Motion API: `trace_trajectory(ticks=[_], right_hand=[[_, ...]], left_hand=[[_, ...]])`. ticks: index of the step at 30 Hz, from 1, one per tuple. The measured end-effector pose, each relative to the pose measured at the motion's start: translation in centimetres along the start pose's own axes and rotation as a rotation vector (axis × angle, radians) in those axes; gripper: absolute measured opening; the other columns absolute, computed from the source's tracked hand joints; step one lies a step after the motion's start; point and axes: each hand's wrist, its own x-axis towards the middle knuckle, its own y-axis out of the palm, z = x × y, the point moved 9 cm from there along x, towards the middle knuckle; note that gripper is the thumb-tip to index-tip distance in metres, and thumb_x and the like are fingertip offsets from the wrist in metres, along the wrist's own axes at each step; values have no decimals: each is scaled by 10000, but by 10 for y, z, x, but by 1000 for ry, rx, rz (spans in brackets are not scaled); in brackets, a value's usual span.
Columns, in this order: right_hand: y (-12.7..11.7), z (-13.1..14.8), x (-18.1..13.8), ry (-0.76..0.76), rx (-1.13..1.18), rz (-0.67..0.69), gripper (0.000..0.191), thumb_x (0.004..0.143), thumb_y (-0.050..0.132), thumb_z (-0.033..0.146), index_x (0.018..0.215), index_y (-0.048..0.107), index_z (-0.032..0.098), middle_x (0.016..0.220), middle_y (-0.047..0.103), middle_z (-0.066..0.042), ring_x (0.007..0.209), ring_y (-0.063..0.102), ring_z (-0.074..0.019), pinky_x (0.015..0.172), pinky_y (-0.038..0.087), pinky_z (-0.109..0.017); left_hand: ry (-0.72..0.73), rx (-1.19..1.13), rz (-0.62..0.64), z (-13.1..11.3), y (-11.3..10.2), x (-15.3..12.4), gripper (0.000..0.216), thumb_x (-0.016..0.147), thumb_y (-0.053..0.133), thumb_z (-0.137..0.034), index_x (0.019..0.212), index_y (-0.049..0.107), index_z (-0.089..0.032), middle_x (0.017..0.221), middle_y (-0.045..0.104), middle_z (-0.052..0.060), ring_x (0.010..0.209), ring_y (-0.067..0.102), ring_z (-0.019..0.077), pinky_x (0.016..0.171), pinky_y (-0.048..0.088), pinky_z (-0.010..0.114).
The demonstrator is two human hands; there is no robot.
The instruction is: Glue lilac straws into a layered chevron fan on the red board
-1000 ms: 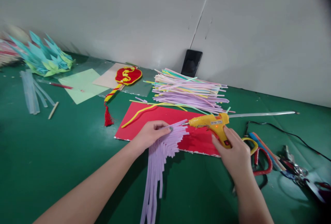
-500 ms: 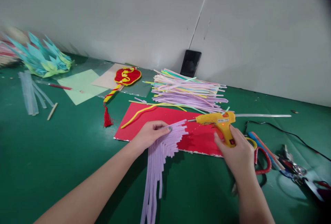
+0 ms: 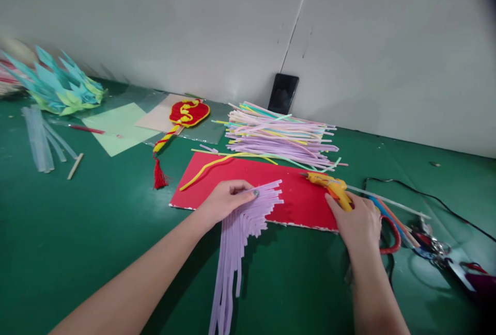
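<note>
Left hand has thumb and fingers pinched on one bunch of lilac stems, which hangs over the front edge of one red board. Right hand is wrapped round one yellow glue gun near the board's right end. Behind: one pastel pile, too many stems to count, plus one black phone. Any label's too small to read.

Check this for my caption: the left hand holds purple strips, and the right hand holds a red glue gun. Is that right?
Not quite: the glue gun is yellow, not red, as the head view shows. The left hand holds purple strips and the right hand the glue gun.
</note>
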Motion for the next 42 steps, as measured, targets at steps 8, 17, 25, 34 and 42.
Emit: trace_trajectory(ticks=[8, 17, 25, 34, 42], right_hand=[[-26, 54, -9, 15, 342, -65, 344, 814, 533, 473, 847, 677, 163, 830, 625, -95, 745, 560, -213, 717, 452, -371], [33, 112, -53, 209, 926, 597, 287, 738, 640, 445, 803, 672, 167, 664, 663, -25, 537, 571, -127, 498, 465, -251], [41, 106, -56, 294, 976, 626, 264, 677, 701, 412, 785, 678, 171, 717, 698, -47, 649, 641, -172, 574, 526, -285], [40, 109, -56, 275, 986, 630, 247, 688, 703, 398, 785, 669, 174, 747, 700, -43, 680, 640, -167, 618, 525, -281], [44, 106, -58, 284, 954, 643, 263, 693, 694, 420, 788, 672, 175, 741, 705, -46, 680, 647, -173, 614, 528, -287]], left_hand=[[37, 15, 8, -4, 3, 0, 243, 769, 619, -405, 751, 656, -166, 782, 664, 16, 735, 598, 151, 667, 437, 244], [33, 76, 29, -7, 9, -3, 266, 786, 600, -422, 791, 663, -163, 810, 676, 20, 750, 607, 157, 653, 440, 231], [31, 118, 66, -8, 14, -3, 238, 788, 593, -395, 798, 666, -169, 818, 679, 25, 760, 608, 163, 655, 442, 237], [51, 109, -12, -8, 9, -3, 202, 801, 580, -340, 895, 649, -175, 856, 679, 24, 760, 609, 153, 672, 449, 244], [62, 136, -1, -7, 9, -2, 198, 795, 576, -337, 884, 661, -182, 871, 685, 29, 780, 617, 165, 683, 461, 256]])
